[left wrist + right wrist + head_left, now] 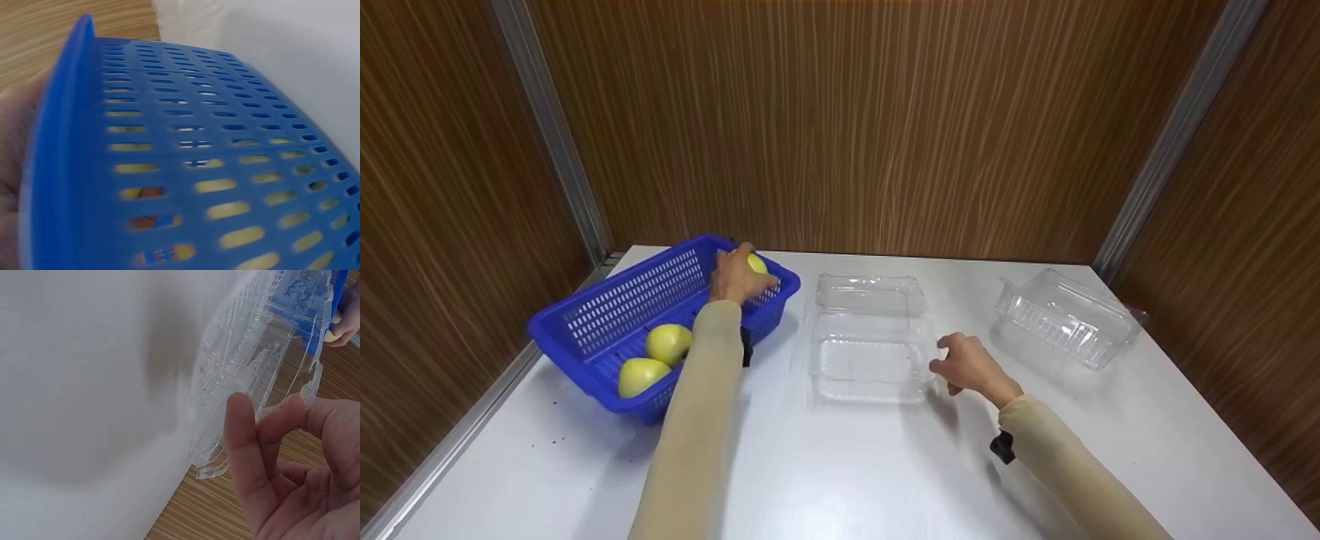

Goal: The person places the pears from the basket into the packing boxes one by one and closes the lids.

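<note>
left grip (737, 276) – clasps apple (757, 263) in blue basket (607, 315); right grip (969, 365) – released, beside clear tray (868, 367)

Left hand's (737, 276) yellow fruit (756, 263) mostly hidden.

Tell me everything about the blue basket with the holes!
The blue plastic basket is a long rectangle with rows of slot holes in its walls and a thick smooth rim. It sits slantwise on the white table, at its left side. Two yellow-green apples lie at its near end. At its far end the left hand curls its grip round a third yellow apple. The open clear plastic box lies beside it, apart.
</note>
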